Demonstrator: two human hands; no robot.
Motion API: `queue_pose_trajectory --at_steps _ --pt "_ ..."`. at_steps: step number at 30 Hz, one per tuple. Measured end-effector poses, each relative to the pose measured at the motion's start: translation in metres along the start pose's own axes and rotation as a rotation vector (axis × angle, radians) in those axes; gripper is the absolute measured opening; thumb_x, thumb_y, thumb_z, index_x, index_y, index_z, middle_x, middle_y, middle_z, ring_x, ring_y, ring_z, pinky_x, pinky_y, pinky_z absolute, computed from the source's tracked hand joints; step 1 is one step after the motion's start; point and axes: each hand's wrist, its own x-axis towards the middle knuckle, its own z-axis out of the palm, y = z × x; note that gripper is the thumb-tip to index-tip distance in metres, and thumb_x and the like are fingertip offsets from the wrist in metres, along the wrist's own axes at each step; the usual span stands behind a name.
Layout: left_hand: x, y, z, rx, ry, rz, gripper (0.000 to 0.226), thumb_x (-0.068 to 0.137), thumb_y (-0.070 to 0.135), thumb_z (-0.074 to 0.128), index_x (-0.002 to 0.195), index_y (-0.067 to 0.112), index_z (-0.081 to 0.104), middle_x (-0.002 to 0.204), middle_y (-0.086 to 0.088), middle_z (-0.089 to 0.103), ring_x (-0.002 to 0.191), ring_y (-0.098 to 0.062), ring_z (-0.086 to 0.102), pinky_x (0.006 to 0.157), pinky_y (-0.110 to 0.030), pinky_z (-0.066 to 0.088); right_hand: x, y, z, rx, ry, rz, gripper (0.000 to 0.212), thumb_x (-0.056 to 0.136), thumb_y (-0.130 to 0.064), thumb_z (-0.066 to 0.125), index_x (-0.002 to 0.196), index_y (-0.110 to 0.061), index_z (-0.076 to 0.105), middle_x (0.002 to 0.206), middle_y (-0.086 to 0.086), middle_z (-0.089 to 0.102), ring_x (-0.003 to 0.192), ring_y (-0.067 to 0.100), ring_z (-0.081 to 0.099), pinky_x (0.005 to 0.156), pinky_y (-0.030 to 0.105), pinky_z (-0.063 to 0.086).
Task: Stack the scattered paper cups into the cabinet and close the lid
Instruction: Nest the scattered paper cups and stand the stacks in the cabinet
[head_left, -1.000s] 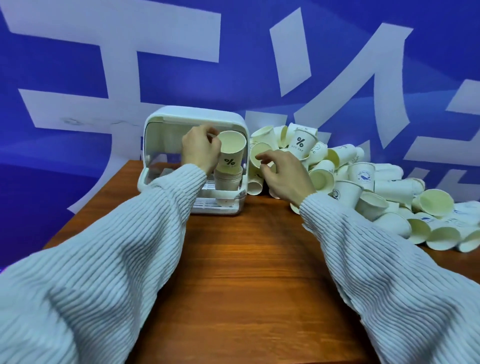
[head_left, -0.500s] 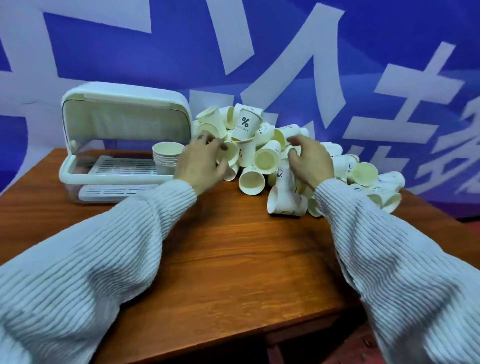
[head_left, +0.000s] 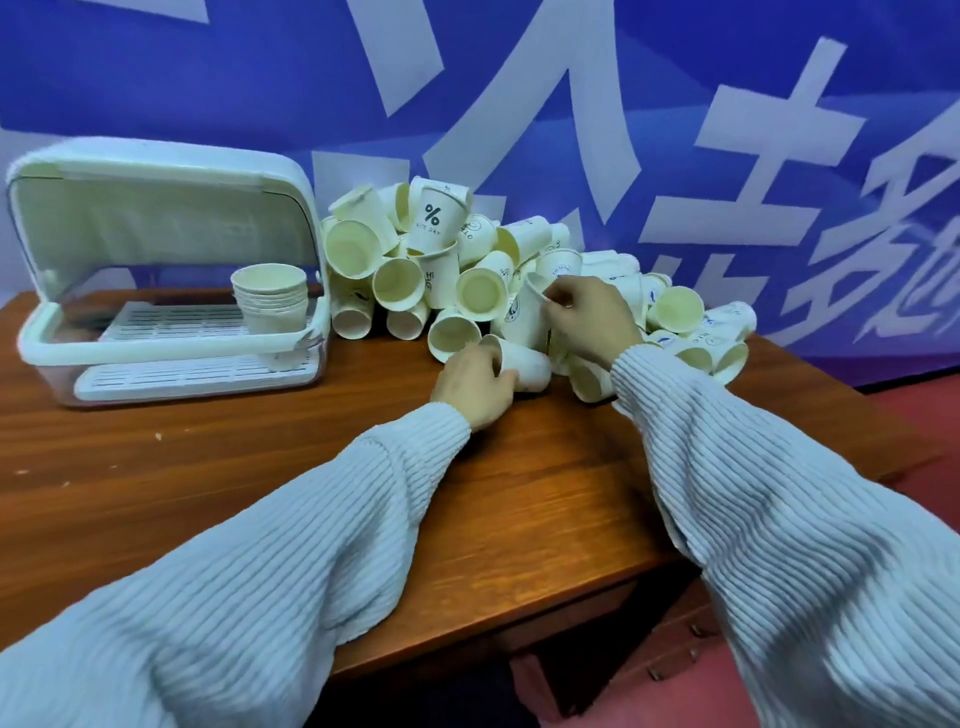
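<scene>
I note both hands left the cabinet (head_left: 171, 291) for the pile: left hand (head_left: 475, 387) grips a fallen cup (head_left: 524, 364), right hand (head_left: 589, 317) pinches an upright cup's (head_left: 524, 317) rim; stacking continues.

The left hand (head_left: 475, 385) covers the mouth end of a cup lying on its side (head_left: 522, 364), so how its fingers sit on the rim cannot be told. The right hand (head_left: 589, 317) hides most of the cup it pinches (head_left: 527, 312) and the cups behind it in the pile of paper cups (head_left: 467, 270), whose small print is too blurred to read. The cabinet (head_left: 171, 343) front rim hides the foot of the nested cup stack (head_left: 270, 296), and both sleeves (head_left: 779, 519) run off the lower edge.
</scene>
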Motion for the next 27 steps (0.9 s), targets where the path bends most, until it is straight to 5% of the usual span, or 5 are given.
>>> queue_pose_trajectory --at_steps 3,6,12,19,27 --pt "-0.003 0.002 -0.021 -0.066 0.088 0.019 0.02 0.092 0.028 0.058 0.089 0.01 0.067 0.094 -0.009 0.067 0.09 -0.031 0.062 0.075 -0.036 0.049 -0.003 -0.004 -0.01 0.126 0.158 -0.029 0.015 0.092 -0.029 0.053 0.088 -0.026 0.068 0.086 -0.01 0.07 0.084 0.015 0.064 0.077 0.037 0.053" --pt "-0.01 -0.005 -0.059 -0.095 0.372 0.119 0.024 0.092 0.028 0.058 0.092 0.006 0.065 0.095 -0.011 0.065 0.091 -0.031 0.058 0.076 -0.038 0.045 -0.004 -0.021 -0.011 0.263 0.288 -0.114 0.015 0.095 -0.031 0.054 0.092 -0.023 0.066 0.09 -0.011 0.069 0.087 0.012 0.063 0.081 0.039 0.054" --pt "-0.024 -0.043 -0.152 0.073 0.759 0.068 0.024 0.1 0.033 0.057 0.102 0.012 0.068 0.108 -0.011 0.066 0.107 -0.036 0.052 0.089 -0.042 0.034 0.002 -0.101 0.019 0.396 0.262 -0.299 0.014 0.095 -0.033 0.062 0.104 -0.027 0.071 0.099 -0.015 0.073 0.095 0.004 0.066 0.088 0.038 0.056" --pt "-0.05 -0.089 -0.223 0.094 0.871 -0.049 0.025 0.102 0.028 0.052 0.102 0.007 0.066 0.108 -0.013 0.063 0.109 -0.036 0.05 0.094 -0.045 0.04 0.013 -0.203 0.061 0.341 0.169 -0.48 0.02 0.096 -0.027 0.06 0.112 -0.025 0.072 0.108 -0.006 0.076 0.103 0.02 0.068 0.089 0.043 0.055" --pt "-0.059 -0.12 -0.246 0.086 0.883 -0.084 0.023 0.103 0.028 0.053 0.104 0.01 0.066 0.108 -0.009 0.065 0.108 -0.031 0.049 0.096 -0.047 0.042 0.028 -0.241 0.095 -0.016 -0.196 -0.541 0.038 0.098 -0.017 0.051 0.126 -0.031 0.072 0.13 -0.003 0.072 0.121 0.025 0.064 0.101 0.042 0.052"
